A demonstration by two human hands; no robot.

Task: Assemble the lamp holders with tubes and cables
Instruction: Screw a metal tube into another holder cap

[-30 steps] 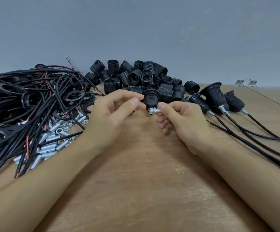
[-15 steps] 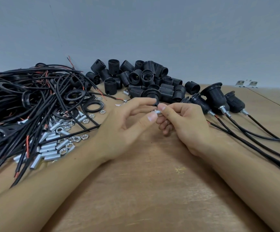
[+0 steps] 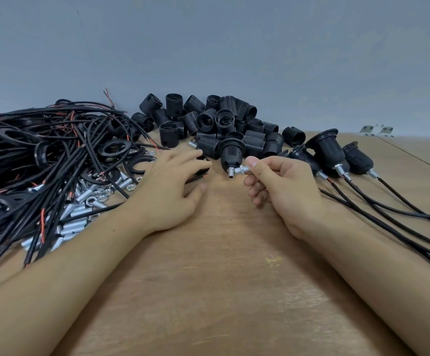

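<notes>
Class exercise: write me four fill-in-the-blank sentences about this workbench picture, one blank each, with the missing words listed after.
1. The right hand pinches a threaded silver metal tube screwed into a black plastic lamp holder whose colour is ____.
2. The left hand rests palm ____.
3. The pile of loose black cables lies on the person's ____.
4. The brown tabletop is made of ____.

Missing words: black; down; left; wood

Lamp parts spread across a worn wooden table (image 3: 208, 291).

A tangle of black cables (image 3: 29, 155) with red ends fills the left edge, flat black rings (image 3: 116, 149) lying among them; silver threaded tubes (image 3: 75, 222) and hex nuts (image 3: 103, 196) lie just beside the tangle. A heap of black ribbed holder shells (image 3: 208, 122) sits along the far edge. Toward the right edge lie three assembled lamp holders (image 3: 329, 150), cables trailing. Small metal brackets (image 3: 377, 130) rest at the far right corner.
</notes>
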